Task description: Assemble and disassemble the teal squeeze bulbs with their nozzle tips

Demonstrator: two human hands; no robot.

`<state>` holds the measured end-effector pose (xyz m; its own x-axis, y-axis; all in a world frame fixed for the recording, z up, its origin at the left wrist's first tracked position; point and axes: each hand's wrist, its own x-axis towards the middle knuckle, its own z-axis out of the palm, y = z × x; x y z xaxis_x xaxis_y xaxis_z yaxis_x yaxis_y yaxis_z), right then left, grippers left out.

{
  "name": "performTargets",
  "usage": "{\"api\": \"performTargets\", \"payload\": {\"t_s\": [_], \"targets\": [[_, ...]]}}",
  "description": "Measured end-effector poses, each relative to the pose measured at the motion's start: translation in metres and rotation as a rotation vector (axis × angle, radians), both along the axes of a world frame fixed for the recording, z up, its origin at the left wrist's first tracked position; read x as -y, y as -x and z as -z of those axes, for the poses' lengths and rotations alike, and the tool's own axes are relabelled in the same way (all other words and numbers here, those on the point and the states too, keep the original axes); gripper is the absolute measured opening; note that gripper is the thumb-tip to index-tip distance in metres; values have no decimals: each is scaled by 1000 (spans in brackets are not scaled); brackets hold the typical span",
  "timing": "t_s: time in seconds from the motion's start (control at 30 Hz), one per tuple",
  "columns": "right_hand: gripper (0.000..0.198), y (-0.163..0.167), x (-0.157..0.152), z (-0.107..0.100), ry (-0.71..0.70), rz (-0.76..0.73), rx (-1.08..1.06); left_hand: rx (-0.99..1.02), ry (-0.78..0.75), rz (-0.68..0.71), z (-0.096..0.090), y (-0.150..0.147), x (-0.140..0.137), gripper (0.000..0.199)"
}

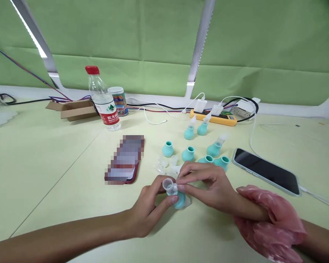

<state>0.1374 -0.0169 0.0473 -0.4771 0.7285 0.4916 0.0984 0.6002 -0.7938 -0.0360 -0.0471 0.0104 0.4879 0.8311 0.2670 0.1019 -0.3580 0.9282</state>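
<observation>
My left hand (153, 204) has its thumb and forefinger closed round a clear plastic cup-shaped piece (168, 185) with a short side tube. A teal rubber bulb (179, 200) sits right by it, partly behind my left thumb; whether the two are joined I cannot tell. With pinched fingertips my right hand (205, 182) touches the side tube, and anything small between those fingers is hidden. Just beyond my hands lie several loose clear plastic pieces (161, 165). Several open teal bulbs (188, 153) stand there too, two partly covered by my right hand. Others carry clear tips (221, 139).
A pixelated phone (126, 159) lies left, a dark-screened phone (265, 170) with a cable right. Behind are a water bottle (105, 104), a can (119, 100), a cardboard box (76, 109) and a yellow power strip (222, 118). Pink plastic (271, 226) wraps my right forearm.
</observation>
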Motion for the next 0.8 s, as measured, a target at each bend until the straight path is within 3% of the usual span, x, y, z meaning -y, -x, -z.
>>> {"api": "performTargets", "payload": {"t_s": [0.23, 0.4, 0.6, 0.8], "targets": [[7, -3, -2, -2, -218, -31, 124, -45, -53, -29, -2, 0, 0, 13], [7, 0, 3, -1, -284, 34, 174, -44, -53, -60, -2, -1, -1, 13], [9, 1, 7, 3, -443, 149, 211, 15, 36, -85, 1, -2, 0, 12], [11, -12, -4, -9, -560, 303, 233, 98, 164, -155, 0, -3, 0, 15]]}}
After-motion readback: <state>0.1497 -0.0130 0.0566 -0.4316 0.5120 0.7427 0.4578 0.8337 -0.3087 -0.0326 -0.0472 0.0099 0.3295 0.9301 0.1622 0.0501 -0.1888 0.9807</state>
